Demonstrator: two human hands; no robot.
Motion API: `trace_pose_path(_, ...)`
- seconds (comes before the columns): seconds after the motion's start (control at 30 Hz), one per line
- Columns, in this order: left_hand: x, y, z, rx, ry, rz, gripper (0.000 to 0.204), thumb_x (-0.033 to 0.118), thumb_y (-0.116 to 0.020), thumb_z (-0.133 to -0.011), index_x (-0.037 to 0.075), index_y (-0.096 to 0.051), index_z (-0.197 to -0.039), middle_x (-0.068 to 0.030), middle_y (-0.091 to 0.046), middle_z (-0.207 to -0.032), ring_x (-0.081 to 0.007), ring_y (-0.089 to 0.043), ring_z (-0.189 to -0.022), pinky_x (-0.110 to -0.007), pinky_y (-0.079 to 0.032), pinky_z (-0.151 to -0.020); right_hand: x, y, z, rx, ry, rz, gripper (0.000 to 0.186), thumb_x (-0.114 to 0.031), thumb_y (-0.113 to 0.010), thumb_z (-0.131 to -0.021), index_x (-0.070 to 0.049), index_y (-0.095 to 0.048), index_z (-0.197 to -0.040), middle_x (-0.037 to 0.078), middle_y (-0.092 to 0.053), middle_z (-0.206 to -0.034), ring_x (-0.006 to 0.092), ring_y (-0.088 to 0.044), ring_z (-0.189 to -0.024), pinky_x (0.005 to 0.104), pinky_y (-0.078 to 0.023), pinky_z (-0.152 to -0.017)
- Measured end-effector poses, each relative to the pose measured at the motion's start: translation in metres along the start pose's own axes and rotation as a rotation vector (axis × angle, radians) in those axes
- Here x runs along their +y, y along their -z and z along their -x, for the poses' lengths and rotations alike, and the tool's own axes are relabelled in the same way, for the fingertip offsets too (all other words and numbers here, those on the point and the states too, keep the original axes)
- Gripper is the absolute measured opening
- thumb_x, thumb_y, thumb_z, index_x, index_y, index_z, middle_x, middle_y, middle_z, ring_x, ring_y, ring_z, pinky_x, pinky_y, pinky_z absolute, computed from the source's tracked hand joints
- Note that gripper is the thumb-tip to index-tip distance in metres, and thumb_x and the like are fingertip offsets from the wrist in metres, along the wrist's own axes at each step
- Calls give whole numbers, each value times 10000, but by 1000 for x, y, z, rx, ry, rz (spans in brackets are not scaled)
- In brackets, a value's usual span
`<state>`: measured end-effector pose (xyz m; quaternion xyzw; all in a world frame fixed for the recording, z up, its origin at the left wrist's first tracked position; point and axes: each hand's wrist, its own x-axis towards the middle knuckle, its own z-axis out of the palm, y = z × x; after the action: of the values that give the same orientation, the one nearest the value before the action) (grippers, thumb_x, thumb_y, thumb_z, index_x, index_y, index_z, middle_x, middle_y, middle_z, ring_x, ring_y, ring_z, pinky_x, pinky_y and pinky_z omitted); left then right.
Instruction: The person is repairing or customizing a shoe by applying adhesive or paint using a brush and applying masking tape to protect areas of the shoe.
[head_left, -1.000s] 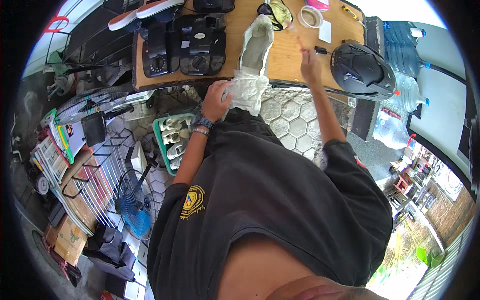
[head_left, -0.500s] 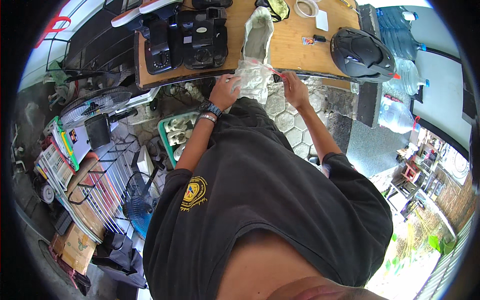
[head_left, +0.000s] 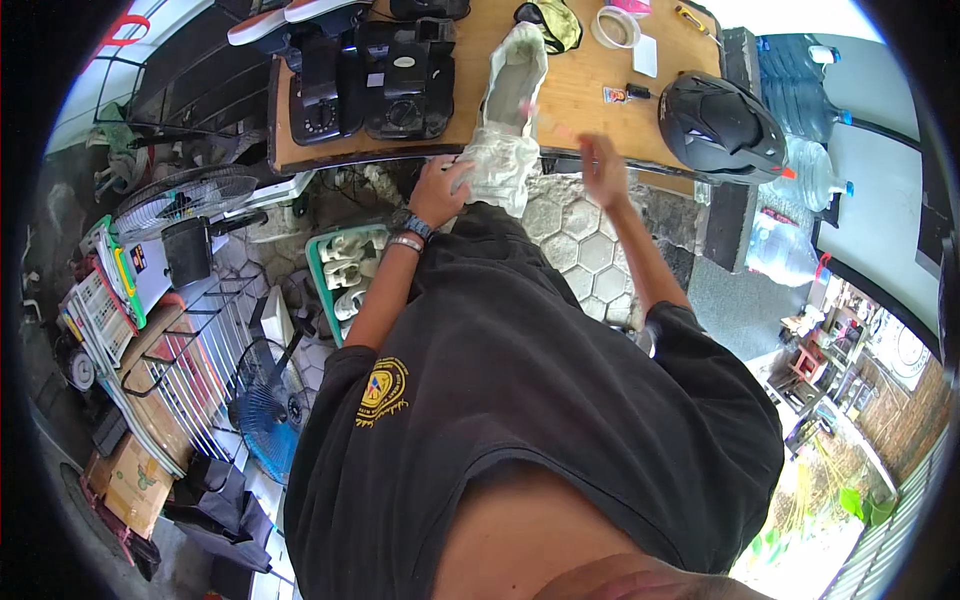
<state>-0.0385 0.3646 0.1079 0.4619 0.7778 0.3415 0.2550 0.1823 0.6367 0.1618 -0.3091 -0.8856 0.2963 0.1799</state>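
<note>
A person's left hand [head_left: 440, 190] rests bent-wristed against a white shoe [head_left: 500, 160] overhanging the wooden table's [head_left: 585, 85] near edge, its grip unclear; set apart, the blurred right hand [head_left: 605, 175] pinches a thin tool [head_left: 562, 130], bare tabletop separating it from a black helmet [head_left: 718, 130].

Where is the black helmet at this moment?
In the head view, the helmet sits at the right end of the table, just right of a small black object, beyond the right hand.
</note>
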Motion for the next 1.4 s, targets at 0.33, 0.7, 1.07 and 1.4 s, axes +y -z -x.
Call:
trace_pose_path(0.33, 3, 17, 7, 182, 84, 179, 330, 107, -641, -925, 137, -729, -1242, -166, -612, -1287, -368, -576, -1239, -458, -456, -1087, 153, 48, -227, -89, -574, 420, 394, -288, -536, -987, 2, -664, -1221, 276, -724, -1171, 455, -695, -1112, 539, -550, -925)
trace_pose_path(0.7, -139, -14, 174, 223, 803, 226, 302, 196, -616, -1016, 82, -682, -1288, -105, -704, -1230, -290, -674, -1133, -413, -526, -977, 71, 7, -124, 140, -271, 45, 351, -329, -479, -1069, -52, -681, -1141, 263, -726, -979, 445, -704, -962, 532, -516, -792)
trace_pose_path(1.07, -219, -62, 289, 5, 525, -179, 319, 298, -592, -1018, 43, -709, -1170, -218, -706, -1163, -393, -679, -1101, -460, -540, -890, -18, -24, 46, -354, -60, 52, 216, -252, -530, -1079, -106, -619, -1210, 152, -694, -1089, 410, -691, -978, 475, -555, -801)
trace_pose_path(1.4, -242, -26, 242, 76, 652, 142, 330, 324, -544, -1036, 91, -738, -1167, -178, -727, -1166, -379, -687, -1113, -451, -532, -950, -25, -19, 70, -349, 104, 198, 196, -178, -564, -1042, -117, -643, -1211, 126, -701, -1130, 388, -695, -1010, 470, -574, -804)
